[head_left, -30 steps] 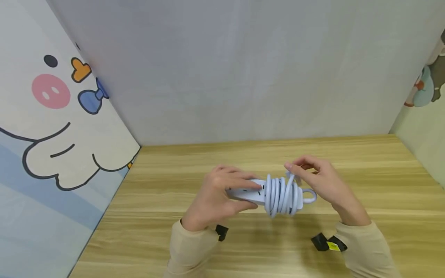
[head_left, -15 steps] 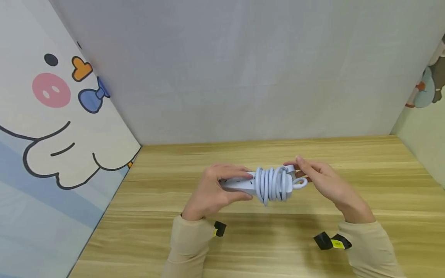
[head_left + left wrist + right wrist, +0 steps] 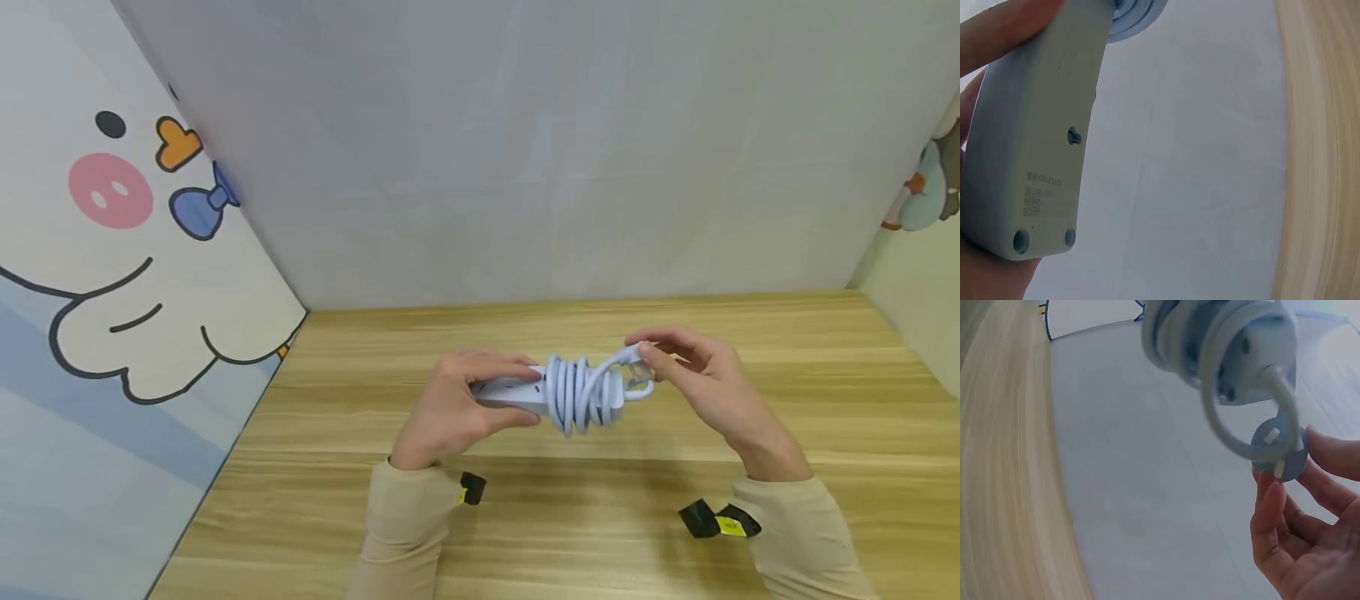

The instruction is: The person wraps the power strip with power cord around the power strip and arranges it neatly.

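Note:
A white power strip (image 3: 517, 395) is held above the table, its cord (image 3: 573, 392) wound in several loops round its right end. My left hand (image 3: 457, 408) grips the other end, thumb below and fingers over the socket side. In the left wrist view, the underside of the power strip (image 3: 1054, 137) shows a keyhole slot and printed marks. My right hand (image 3: 697, 379) pinches the plug (image 3: 636, 357) at the cord's end, just right of the coil. The right wrist view shows the plug (image 3: 1279, 450) between thumb and fingers, behind a loop of cord (image 3: 1210, 375).
A wood-grain table (image 3: 375, 500) lies under both hands, with a pale wall (image 3: 562, 167) behind it. A panel with a cartoon bird (image 3: 112, 192) stands at the left, another printed panel (image 3: 926, 192) at the right. Black wrist devices (image 3: 716, 521) hang at the sleeves.
Both hands have brought the power strip slightly left and up. My right hand has drawn the plug outward from the coil to the right, and a length of cord now slants across the loops.

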`<action>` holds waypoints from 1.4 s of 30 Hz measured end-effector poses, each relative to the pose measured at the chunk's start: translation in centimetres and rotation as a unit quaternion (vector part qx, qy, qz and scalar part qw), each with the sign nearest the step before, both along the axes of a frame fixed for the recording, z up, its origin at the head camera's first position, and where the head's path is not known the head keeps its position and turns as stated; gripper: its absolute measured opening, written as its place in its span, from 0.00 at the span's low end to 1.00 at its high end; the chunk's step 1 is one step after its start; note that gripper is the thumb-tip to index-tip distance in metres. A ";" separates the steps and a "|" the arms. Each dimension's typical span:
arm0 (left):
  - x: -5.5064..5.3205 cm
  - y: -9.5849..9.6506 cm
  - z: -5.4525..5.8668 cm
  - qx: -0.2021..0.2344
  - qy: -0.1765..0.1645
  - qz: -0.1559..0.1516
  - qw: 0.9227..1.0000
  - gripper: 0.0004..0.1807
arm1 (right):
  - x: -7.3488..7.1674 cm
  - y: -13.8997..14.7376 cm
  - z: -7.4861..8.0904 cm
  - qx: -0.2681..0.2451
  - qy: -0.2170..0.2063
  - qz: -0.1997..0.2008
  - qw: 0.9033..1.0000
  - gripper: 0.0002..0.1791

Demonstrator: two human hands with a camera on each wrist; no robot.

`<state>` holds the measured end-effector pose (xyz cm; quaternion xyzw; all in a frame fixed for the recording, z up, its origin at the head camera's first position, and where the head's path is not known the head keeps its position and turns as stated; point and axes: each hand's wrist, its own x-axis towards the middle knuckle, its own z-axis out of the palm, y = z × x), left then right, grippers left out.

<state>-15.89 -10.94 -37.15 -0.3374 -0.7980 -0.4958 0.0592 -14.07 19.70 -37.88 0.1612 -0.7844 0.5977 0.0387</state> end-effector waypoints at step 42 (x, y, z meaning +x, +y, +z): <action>-1.1 -1.6 -1.2 0.048 -0.121 0.020 0.991 0.23 | 0.0 1.0 -0.6 0.045 -0.049 0.116 0.991 0.27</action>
